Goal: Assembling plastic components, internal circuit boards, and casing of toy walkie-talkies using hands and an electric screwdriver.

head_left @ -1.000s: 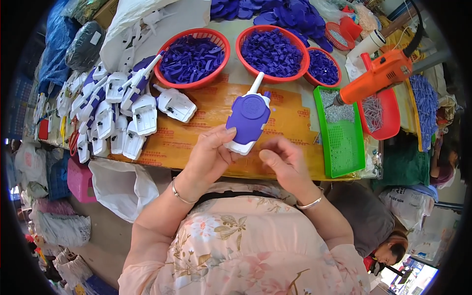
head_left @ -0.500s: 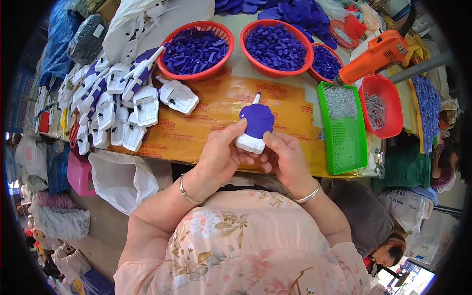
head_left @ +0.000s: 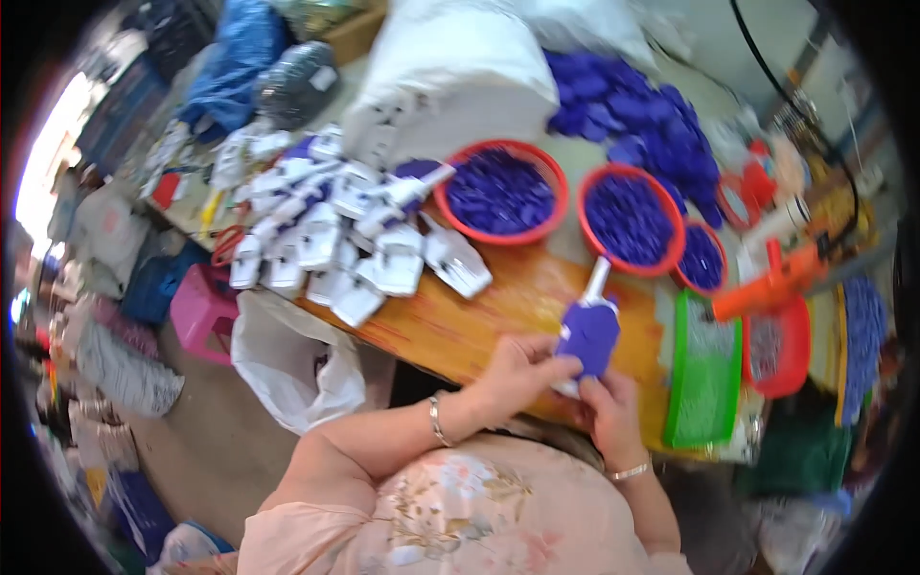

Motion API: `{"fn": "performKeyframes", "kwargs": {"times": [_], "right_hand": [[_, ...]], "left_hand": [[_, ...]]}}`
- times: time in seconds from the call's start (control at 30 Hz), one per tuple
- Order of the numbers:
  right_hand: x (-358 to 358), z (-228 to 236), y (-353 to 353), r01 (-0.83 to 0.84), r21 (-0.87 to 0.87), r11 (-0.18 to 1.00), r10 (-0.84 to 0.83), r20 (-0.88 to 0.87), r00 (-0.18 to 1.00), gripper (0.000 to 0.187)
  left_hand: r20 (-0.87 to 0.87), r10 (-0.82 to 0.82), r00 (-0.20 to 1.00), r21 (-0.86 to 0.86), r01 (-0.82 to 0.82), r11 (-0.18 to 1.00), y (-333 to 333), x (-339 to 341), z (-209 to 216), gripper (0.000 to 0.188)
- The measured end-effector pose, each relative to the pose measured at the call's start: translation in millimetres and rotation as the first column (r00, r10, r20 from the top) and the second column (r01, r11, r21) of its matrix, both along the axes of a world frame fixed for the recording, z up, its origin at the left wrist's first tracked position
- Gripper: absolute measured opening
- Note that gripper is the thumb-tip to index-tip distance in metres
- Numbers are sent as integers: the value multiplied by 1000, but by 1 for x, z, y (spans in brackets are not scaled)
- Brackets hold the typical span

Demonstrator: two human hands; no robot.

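Above the near edge of the work table I hold a plastic housing (head_left: pixel 589 337), purple on top and white at its lower end, with a narrow white stem pointing away from me. My left hand (head_left: pixel 525 376) grips its lower left side, thumb across the purple face. My right hand (head_left: pixel 611 410) pinches the lower end from the right. Motion blur softens the fingers, and those under the housing are hidden. Left of my hands lies a heap of white and purple housings (head_left: pixel 321 235), several with small black parts inside.
Red baskets of purple pieces (head_left: pixel 508 238) line the table's far side. At the right are a green tray (head_left: pixel 704 402), a red bin of metal pins (head_left: pixel 767 350) and an orange power screwdriver (head_left: pixel 767 287). A white sack (head_left: pixel 287 369) hangs below the near edge; a pink stool (head_left: pixel 199 311) stands beyond.
The view has swung left and tilted, so the table appears shifted right and lower. Both hands still hold the same housing, now leaning slightly to the right.
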State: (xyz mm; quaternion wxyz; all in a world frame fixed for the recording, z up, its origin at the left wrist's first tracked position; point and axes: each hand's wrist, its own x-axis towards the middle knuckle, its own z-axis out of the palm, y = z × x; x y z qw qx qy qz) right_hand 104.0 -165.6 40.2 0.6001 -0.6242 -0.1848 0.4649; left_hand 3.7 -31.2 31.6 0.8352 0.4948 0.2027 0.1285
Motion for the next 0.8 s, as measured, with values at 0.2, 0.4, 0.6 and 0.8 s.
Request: {"fn": "performKeyframes", "kwargs": {"times": [0.2, 0.4, 0.6, 0.8], "right_hand": [[-9, -20, 3, -109, 162, 981, 65, 257, 964, 33], [2, -34, 3, -34, 113, 993, -31, 526, 850, 23], [2, -51, 6, 29, 113, 993, -87, 552, 829, 11], [4, -54, 6, 82, 120, 989, -131, 504, 854, 9]], "left_hand": [[202, 259, 944, 817, -309, 488, 51, -34, 19, 18], [437, 546, 715, 868, -177, -463, 176, -82, 58, 20], [316, 760, 568, 755, 335, -564, 253, -134, 59, 22], [139, 874, 466, 742, 536, -403, 249, -117, 65, 29]]}}
